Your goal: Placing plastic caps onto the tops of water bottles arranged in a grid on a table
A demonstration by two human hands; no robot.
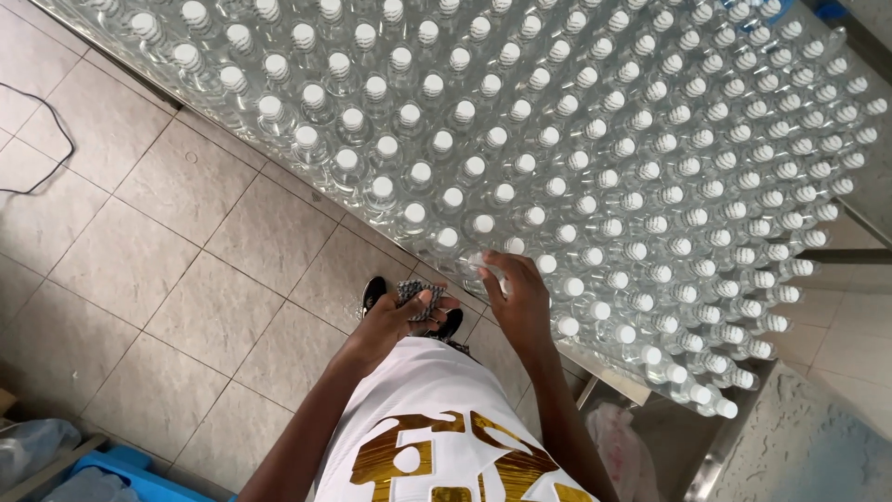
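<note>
A wide metal worktop [850, 200] fills the upper right of the view, packed edge to edge with clear plastic bottles [595, 139] standing upright in tight rows, each a smooth round cylinder topped by a white screw cap. Below and to the left lies a floor [139, 251] of large pale grey tiles, matt and faintly speckled, with dark grout lines running diagonally; a thin black cable [56, 139] loops across it at the far left. A blue plastic crate [130, 474] shows in the lower left corner, and a pink bag [623, 455] lies under the worktop.

The person wears a white shirt [437, 409] printed in glossy gold. The right hand [516, 297] reaches to the near edge of the worktop, its fingers wrapped around one bottle [488, 270] in the front row. The left hand [395, 321] hangs beside it over the floor, fingers curled closed on a small crumpled dark patterned piece [413, 296], seemingly cloth or mesh.
</note>
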